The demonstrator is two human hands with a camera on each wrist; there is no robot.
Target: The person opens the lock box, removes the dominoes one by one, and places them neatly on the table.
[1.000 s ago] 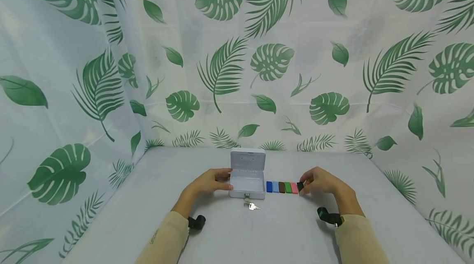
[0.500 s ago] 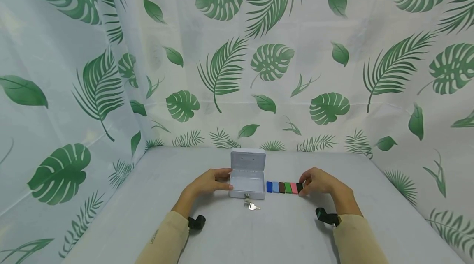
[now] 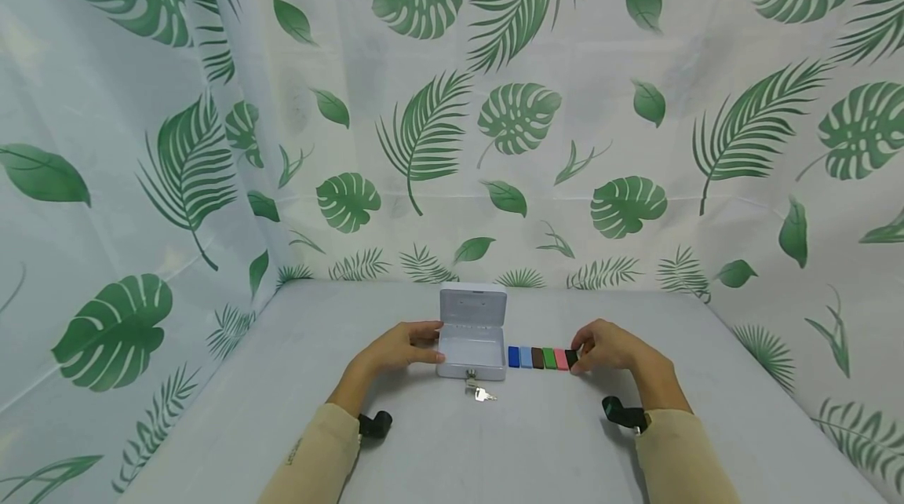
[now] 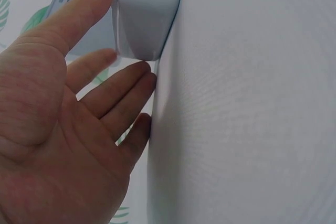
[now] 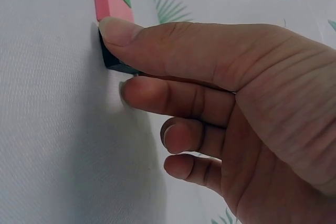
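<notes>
Almost nothing has shifted in the last second: your right hand [image 3: 609, 348] still pinches the black block [image 3: 571, 358] at the row's right end, mid-counter, unlifted. Your left hand [image 3: 400, 349], fingers straight, steadies the open box [image 3: 472, 331].

Bright, even, diffuse light with soft shadows under the hands [image 3: 399, 348]; wrist views are close and slightly soft.
</notes>
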